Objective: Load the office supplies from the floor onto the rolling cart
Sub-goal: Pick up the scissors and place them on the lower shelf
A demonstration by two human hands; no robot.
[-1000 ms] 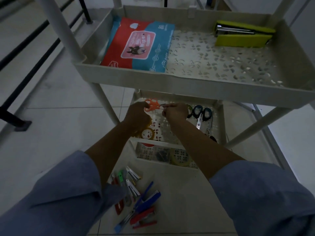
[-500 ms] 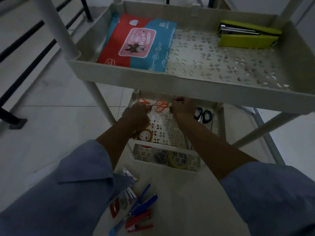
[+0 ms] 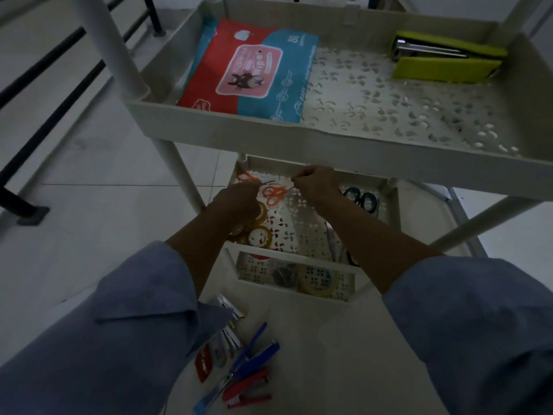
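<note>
Small orange-handled scissors [image 3: 273,194] carried in toward 12 o'clock over cream perforated shelf [image 3: 302,235]; left hand [image 3: 239,200], right hand [image 3: 317,187] pinch blades; nearly loaded

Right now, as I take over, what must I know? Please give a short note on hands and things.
Left hand seems to grip the first orange scissors above the middle shelf; right hand pinches the second orange scissors by its blade.
Done: wipes pack and green stapler on top shelf; tape rolls and black scissors on middle shelf.
To do: set both scissors down, then load the blue stapler, red stapler and small packs from the floor.
</note>
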